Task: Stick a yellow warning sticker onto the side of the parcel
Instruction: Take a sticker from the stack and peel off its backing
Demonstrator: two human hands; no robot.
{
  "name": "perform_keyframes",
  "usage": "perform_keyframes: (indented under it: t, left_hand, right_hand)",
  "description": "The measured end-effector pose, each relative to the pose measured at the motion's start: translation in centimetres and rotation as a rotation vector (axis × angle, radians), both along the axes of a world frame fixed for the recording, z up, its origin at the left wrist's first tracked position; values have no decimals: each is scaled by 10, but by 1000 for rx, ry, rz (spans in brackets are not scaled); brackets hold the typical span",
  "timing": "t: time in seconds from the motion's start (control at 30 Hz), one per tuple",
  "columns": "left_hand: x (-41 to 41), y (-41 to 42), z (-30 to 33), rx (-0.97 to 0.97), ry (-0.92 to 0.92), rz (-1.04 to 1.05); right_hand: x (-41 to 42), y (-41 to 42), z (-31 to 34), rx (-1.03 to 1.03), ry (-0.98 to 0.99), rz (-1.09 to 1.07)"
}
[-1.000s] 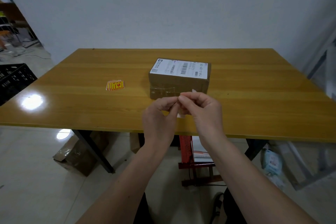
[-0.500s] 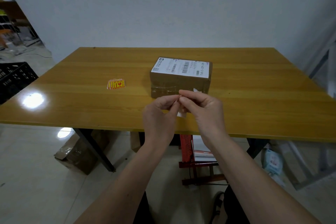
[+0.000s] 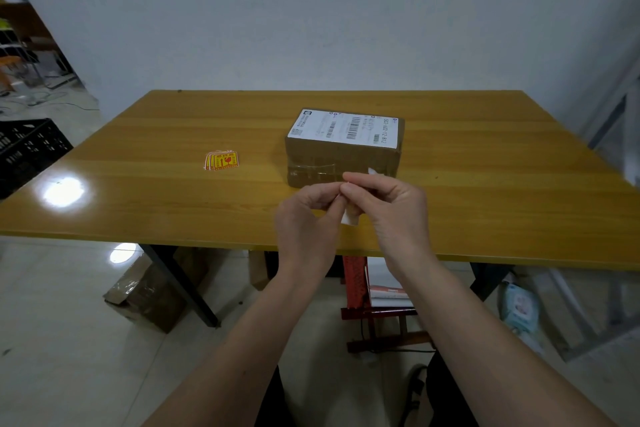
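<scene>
A brown cardboard parcel (image 3: 343, 152) with a white shipping label on top lies in the middle of the wooden table (image 3: 485, 191). Just in front of its near side, my left hand (image 3: 308, 215) and my right hand (image 3: 391, 204) meet fingertip to fingertip, both pinching one sticker (image 3: 349, 218). Only its white backing shows, below my fingers and at a corner above my right hand. A small fanned stack of yellow warning stickers (image 3: 222, 160) lies on the table to the left of the parcel.
A black plastic crate (image 3: 27, 149) stands on the floor at the left. Under the table are cardboard boxes (image 3: 149, 291) and a red stool (image 3: 377, 315) with papers. A metal frame (image 3: 616, 121) stands at the right. A white wall rises behind the table.
Both hands stay pinched together on the sticker, in front of the parcel. They have drifted slightly up toward the parcel's near side. Nothing else moved.
</scene>
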State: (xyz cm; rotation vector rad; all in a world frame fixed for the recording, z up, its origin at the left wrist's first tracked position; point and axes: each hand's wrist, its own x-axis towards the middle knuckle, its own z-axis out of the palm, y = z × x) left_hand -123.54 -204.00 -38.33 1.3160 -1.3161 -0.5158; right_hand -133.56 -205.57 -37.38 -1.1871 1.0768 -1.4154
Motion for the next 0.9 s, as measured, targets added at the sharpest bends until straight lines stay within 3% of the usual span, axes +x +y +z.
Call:
perform_keyframes:
  t: [0.63,0.9]
  left_hand:
    - [1,-1,-3,9,43,10]
    - [1,0,-8,-57,-45,97]
  right_hand:
    - [0,-2,-2,26,-84,27]
    - [-1,-5,-5,132,17,35]
